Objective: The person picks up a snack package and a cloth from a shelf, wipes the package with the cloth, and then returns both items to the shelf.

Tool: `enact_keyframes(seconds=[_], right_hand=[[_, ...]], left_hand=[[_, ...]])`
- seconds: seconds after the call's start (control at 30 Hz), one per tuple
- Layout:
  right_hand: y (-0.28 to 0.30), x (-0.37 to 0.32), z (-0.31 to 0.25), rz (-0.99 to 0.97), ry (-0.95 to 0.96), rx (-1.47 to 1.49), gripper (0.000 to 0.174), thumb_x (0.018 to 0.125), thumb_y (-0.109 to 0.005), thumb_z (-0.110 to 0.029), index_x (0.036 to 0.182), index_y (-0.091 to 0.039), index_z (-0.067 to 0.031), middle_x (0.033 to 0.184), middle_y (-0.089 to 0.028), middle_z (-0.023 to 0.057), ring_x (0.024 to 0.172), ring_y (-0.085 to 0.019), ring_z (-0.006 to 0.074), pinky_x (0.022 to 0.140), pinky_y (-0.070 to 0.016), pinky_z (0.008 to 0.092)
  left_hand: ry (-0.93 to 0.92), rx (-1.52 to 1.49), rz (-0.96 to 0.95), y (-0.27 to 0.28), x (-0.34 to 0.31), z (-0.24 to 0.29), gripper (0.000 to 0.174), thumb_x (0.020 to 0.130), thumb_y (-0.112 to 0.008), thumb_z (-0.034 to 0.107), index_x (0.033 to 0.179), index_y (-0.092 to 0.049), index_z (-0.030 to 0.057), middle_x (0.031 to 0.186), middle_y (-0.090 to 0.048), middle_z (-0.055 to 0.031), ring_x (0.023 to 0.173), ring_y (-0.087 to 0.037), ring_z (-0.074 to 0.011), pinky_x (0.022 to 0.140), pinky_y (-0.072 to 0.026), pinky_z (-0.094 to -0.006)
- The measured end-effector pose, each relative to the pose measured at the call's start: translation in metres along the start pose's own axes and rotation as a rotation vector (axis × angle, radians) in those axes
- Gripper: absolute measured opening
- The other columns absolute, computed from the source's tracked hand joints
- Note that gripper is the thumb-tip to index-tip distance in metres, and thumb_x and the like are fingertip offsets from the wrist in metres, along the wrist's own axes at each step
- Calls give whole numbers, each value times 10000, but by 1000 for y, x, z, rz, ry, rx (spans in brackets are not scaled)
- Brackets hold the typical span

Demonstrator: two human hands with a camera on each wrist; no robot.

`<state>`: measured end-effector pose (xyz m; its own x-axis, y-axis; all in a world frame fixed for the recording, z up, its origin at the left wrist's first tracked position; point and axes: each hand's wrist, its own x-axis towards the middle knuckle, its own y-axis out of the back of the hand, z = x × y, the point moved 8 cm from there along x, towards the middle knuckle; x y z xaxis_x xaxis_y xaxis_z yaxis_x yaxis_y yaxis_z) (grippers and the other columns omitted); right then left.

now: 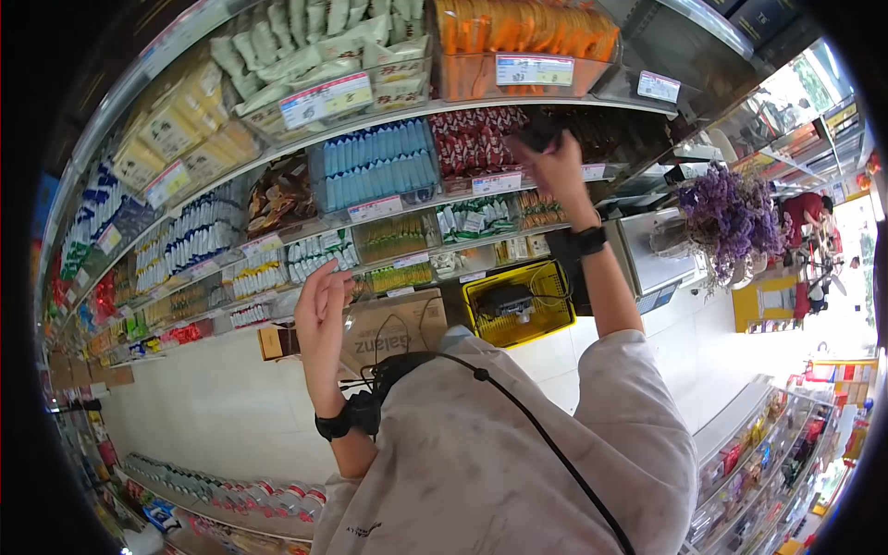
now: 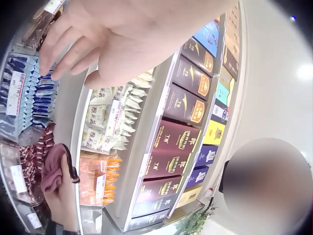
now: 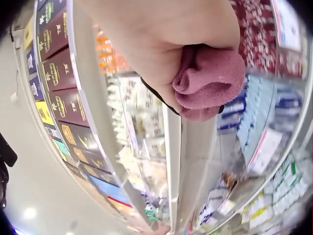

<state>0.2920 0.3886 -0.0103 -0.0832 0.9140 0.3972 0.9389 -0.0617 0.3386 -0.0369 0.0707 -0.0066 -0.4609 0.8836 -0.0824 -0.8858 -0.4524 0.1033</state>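
Note:
A folded maroon cloth [image 3: 212, 81] is gripped in my right hand [image 1: 560, 173]. That hand reaches to the shelf, over the right end of a bin of red-wrapped snacks [image 1: 472, 139], just below the bin of orange packets [image 1: 527, 37]. In the left wrist view, the cloth [image 2: 56, 169] bunches above the curled fingers, with a dark edge along one side. My left hand [image 1: 321, 314] is raised in front of the lower bins with its fingers loosely extended, holding nothing. Light blue packets [image 1: 375, 162] fill the bin left of the red snacks.
Price tags [image 1: 535, 70] line the shelf fronts. Below stand a yellow basket [image 1: 481, 326] with a dark device inside and a cardboard box [image 1: 393, 324]. Purple dried flowers [image 1: 731, 217] rise at the right. Boxed goods [image 2: 171, 147] stand on the upper shelves. Other people [image 1: 803, 222] are farther off.

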Motion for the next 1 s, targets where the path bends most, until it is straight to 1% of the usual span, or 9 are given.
enact_keyframes(seconds=[0.07,0.1,0.17,0.33,0.53,0.63,0.73,0.87,1.0], right_hand=[[37,13,53,107,-189,-155,473,738,-889,-228,1072,-654,10,914,-719,133,837,-687,260,777,-534,364],[96,61,97,173,-174,-322,463,722,-886,-212,1037,-644,24,901,-718,160,827,-690,272,767,-533,379],[106,68,112,277,-111,-278,462,699,-877,-190,1003,-619,43,885,-708,197,824,-705,321,757,-532,391],[93,104,244,23,-118,-888,517,741,-834,-285,1116,-642,15,1115,-647,262,1067,-607,474,954,-518,510],[69,89,192,-142,27,-1125,485,801,-778,-268,1171,-605,-6,1246,-555,280,1060,-627,463,895,-557,508],[67,90,186,-240,-161,-1043,497,801,-776,-255,1204,-589,-30,1229,-556,295,1080,-635,470,874,-569,500],[76,91,192,-163,-268,-976,539,776,-795,-251,1227,-590,-38,1209,-574,305,1091,-632,489,897,-556,514],[87,94,211,-162,-94,-856,563,725,-818,-235,1209,-636,-14,1217,-584,304,1115,-608,486,961,-522,512],[106,83,217,52,-101,-757,556,724,-822,-187,1240,-666,-51,1208,-605,291,1125,-603,477,960,-520,502]], left_hand=[[17,38,-4,12,-2,5,334,1057,-568,182,1353,-587,29,1164,-696,-125,1025,-662,-154,893,-510,-280],[20,-30,-18,-35,10,-10,336,1057,-569,199,1346,-591,29,1165,-695,-121,1036,-664,-165,900,-516,-291],[34,5,-27,-32,12,-9,343,1058,-570,233,1332,-600,28,1168,-692,-115,1058,-667,-186,912,-527,-313],[34,21,-28,-36,21,-8,333,1059,-560,183,1348,-586,19,1158,-699,-121,1004,-664,-149,885,-515,-279],[35,30,-29,-39,24,-12,328,1052,-547,150,1349,-584,16,1159,-700,-128,1026,-665,-160,891,-519,-285],[32,41,-28,-41,25,-12,328,1053,-548,156,1346,-583,14,1158,-700,-131,1040,-664,-166,901,-519,-290],[33,39,-39,-42,26,-11,332,1057,-555,179,1344,-583,14,1158,-700,-129,1047,-663,-171,908,-520,-296],[34,26,-42,-38,25,-8,343,1059,-565,207,1342,-583,14,1163,-699,-125,1051,-663,-173,911,-520,-298],[27,10,-33,-31,22,-11,344,1059,-565,206,1342,-582,12,1168,-697,-122,1060,-658,-170,914,-520,-297]])
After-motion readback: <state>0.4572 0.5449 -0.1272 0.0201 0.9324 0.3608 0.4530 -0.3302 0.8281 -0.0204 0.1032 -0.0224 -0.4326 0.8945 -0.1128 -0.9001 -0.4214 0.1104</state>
